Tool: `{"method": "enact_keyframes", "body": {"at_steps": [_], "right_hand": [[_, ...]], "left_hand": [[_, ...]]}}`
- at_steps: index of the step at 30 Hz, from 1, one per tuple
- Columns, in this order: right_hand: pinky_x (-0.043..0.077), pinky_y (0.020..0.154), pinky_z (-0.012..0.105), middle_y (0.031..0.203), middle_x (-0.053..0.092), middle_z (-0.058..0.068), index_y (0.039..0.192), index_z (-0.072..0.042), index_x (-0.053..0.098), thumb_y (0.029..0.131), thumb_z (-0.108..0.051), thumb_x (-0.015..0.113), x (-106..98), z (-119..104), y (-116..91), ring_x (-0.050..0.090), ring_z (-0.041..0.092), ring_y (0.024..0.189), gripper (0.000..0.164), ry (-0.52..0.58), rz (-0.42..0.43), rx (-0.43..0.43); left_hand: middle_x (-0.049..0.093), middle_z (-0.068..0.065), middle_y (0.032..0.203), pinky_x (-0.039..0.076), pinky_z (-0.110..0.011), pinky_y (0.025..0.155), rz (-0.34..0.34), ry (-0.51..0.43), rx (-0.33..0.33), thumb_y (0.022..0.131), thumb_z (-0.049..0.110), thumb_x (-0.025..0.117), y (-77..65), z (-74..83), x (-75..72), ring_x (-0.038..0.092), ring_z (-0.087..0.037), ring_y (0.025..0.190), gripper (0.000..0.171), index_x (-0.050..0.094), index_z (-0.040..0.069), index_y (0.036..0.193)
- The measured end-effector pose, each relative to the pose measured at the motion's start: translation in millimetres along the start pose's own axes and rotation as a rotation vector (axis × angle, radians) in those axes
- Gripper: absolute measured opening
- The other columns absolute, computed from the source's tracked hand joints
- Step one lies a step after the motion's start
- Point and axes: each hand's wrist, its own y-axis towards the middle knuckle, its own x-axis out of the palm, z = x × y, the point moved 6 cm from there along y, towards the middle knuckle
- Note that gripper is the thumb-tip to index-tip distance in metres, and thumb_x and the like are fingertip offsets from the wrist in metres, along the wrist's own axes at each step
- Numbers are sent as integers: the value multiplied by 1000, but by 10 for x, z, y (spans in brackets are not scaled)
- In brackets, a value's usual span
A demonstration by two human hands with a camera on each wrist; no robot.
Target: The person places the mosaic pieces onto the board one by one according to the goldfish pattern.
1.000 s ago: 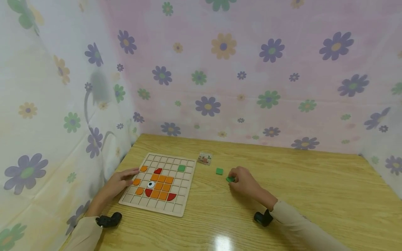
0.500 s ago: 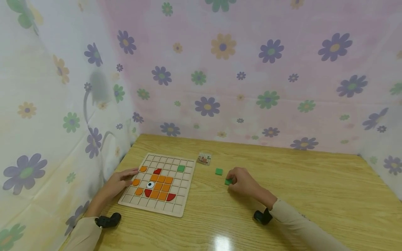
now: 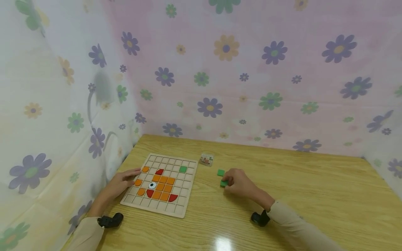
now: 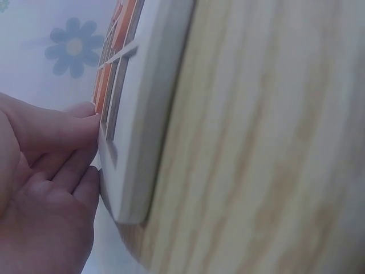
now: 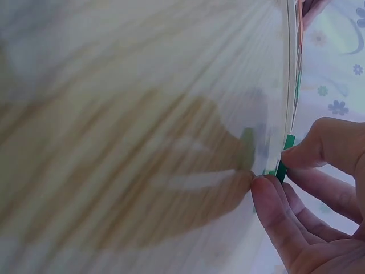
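Observation:
Between thumb and fingers my right hand (image 3: 240, 183) pinches a green square tile (image 3: 223, 184) by its edges; the right wrist view shows this tile (image 5: 283, 161) tilted up near the tabletop. Just behind it lies another green tile (image 3: 221, 172), flat on the table. My left hand (image 3: 120, 183) rests at the left edge of a wooden grid board (image 3: 180, 210), fingers fairly straight and touching its side. On the board sit several orange square tiles (image 3: 160, 187), orange rounded pieces (image 3: 141, 191), red quarter-round pieces (image 3: 173, 198), a white eye piece (image 3: 152, 185) and one green tile (image 3: 183, 169).
A small picture card (image 3: 206, 159) lies beyond the board's right corner. The wooden table (image 3: 282, 174) meets flowered cloth walls (image 3: 210, 69) at the back and left. A black wrist device (image 3: 260, 219) hangs at the right sleeve.
My right hand has shifted a little left and toward me with the green tile, tilting it. The left hand and board keep their places.

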Motion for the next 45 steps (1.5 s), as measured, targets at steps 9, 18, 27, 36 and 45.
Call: {"method": "enact_keyframes", "body": {"at_steps": [9, 18, 27, 36, 45], "right_hand": [[49, 57, 22, 84, 62, 5, 93, 0, 73, 74, 3, 66, 153, -176, 138, 58, 10, 67, 20, 29, -5, -47], [50, 60, 23, 88, 64, 6, 94, -2, 72, 77, 2, 68, 278, -404, 358, 60, 12, 70, 18, 45, -17, -58], [51, 62, 25, 84, 69, 9, 94, 2, 71, 77, 3, 69, 416, -609, 604, 63, 12, 66, 17, 58, -20, -129], [50, 66, 26, 86, 65, 5, 93, -4, 72, 76, 0, 67, 626, -667, 830, 59, 8, 69, 18, 72, -68, -87], [49, 63, 21, 87, 66, 9, 92, -1, 72, 76, 1, 66, 781, -675, 992, 59, 10, 70, 17, 103, -54, -117]], "left_hand": [[45, -15, 142, 29, -53, 104, 3, 21, -12, 91, 4, 56, 24, -51, 26, 29, -39, 135, 42, 54, 0, 133], [45, -15, 142, 25, -56, 105, 3, 2, -24, 90, 2, 57, 41, -70, 10, 26, -40, 136, 43, 55, 0, 132], [44, -16, 143, 25, -55, 105, -4, 14, -18, 90, 3, 57, 34, -35, 13, 27, -40, 136, 43, 54, -1, 133], [43, -17, 143, 26, -55, 105, -4, -37, -25, 91, 1, 56, 9, -23, 9, 26, -40, 136, 42, 53, -2, 133], [41, -17, 144, 27, -55, 105, -14, -44, -37, 92, 4, 56, 2, -5, 17, 25, -41, 136, 43, 52, -2, 134]]}}
